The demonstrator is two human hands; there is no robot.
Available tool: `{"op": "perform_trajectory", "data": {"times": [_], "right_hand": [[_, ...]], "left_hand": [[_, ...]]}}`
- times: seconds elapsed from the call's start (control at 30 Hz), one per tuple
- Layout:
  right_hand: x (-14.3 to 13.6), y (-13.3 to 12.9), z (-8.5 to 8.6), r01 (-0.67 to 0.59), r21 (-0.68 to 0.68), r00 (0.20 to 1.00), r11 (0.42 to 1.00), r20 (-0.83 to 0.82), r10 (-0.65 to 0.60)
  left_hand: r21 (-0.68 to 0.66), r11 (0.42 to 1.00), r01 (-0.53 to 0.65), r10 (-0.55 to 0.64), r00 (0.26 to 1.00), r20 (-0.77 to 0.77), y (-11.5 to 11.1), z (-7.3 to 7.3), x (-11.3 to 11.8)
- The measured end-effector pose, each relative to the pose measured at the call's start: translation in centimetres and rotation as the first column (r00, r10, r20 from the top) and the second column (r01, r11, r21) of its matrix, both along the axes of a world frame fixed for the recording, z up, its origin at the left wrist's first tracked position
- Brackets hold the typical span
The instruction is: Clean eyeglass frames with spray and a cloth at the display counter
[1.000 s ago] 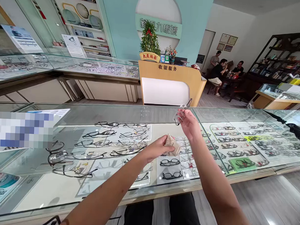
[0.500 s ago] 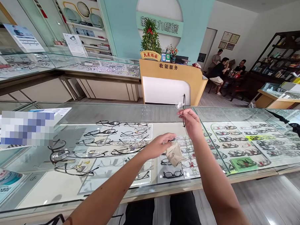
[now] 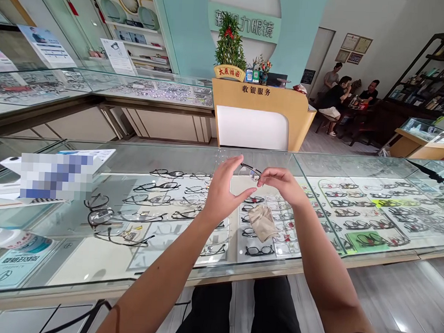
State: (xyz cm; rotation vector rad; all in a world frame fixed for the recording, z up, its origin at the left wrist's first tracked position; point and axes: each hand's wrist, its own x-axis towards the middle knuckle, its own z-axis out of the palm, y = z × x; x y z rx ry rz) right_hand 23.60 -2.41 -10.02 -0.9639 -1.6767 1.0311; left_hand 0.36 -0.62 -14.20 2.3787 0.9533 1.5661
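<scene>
Above the glass counter, my right hand [image 3: 282,184] pinches a pair of thin dark-framed glasses [image 3: 251,172] at their right end. My left hand [image 3: 224,188] is raised at their left side, its thumb and fingers spread apart around that end; whether the fingertips touch the frame is hard to tell. A beige cloth [image 3: 262,223] lies on the glass just below the hands. Under the glass, dark-framed glasses [image 3: 258,250] rest in a display near the counter's front edge.
Several glasses [image 3: 157,186] fill the left of the glass counter [image 3: 185,157]. A white box [image 3: 7,191] and a bottle [image 3: 23,240] are at the far left. Beyond are a wooden cash desk [image 3: 301,116] and seated people [image 3: 331,100].
My left hand has let go of the beige cloth and moved up to the glasses, its fingers now apart. The glasses have turned from upright to nearly level and moved slightly left.
</scene>
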Motion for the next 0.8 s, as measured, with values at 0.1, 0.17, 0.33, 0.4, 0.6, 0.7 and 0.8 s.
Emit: {"op": "perform_trajectory", "data": {"times": [0.1, 0.17, 0.33, 0.4, 0.6, 0.7, 0.8], "right_hand": [[0.1, 0.0, 0.0, -0.015, -0.018, 1.000, 1.000, -0.008, 0.015], [0.1, 0.0, 0.0, -0.020, -0.029, 1.000, 0.999, -0.011, 0.020], [0.1, -0.1, 0.2, -0.022, -0.062, 1.000, 0.998, -0.020, 0.021], [0.1, -0.2, 0.2, -0.032, -0.052, 0.999, 0.998, -0.019, 0.031], [-0.2, 0.1, -0.1, 0.129, -0.001, 0.988, 0.992, -0.081, -0.128], [-0.5, 0.5, -0.7, 0.361, 0.020, 0.923, 0.932, -0.149, -0.355], [-0.9, 1.2, -1.5, 0.493, -0.041, 0.849, 0.869, -0.193, -0.491]], "left_hand": [[-0.045, 0.999, -0.015, 0.015, 1.000, 0.002, -0.2, 0.0, 0.1], [-0.065, 0.998, -0.022, 0.023, 0.999, 0.024, -0.3, 0.1, 0.1], [-0.076, 0.997, -0.020, 0.025, 0.997, 0.068, -0.6, 0.1, 0.3], [-0.084, 0.996, -0.026, 0.034, 0.994, 0.099, -0.7, 0.1, 0.3], [-0.128, 0.984, -0.121, 0.148, 0.963, 0.226, -0.3, -0.2, 0.3], [-0.160, 0.980, -0.119, 0.167, 0.928, 0.332, 0.2, -0.3, 0.1], [-0.168, 0.979, -0.118, 0.178, 0.894, 0.412, 0.8, -0.4, -0.1]]}}
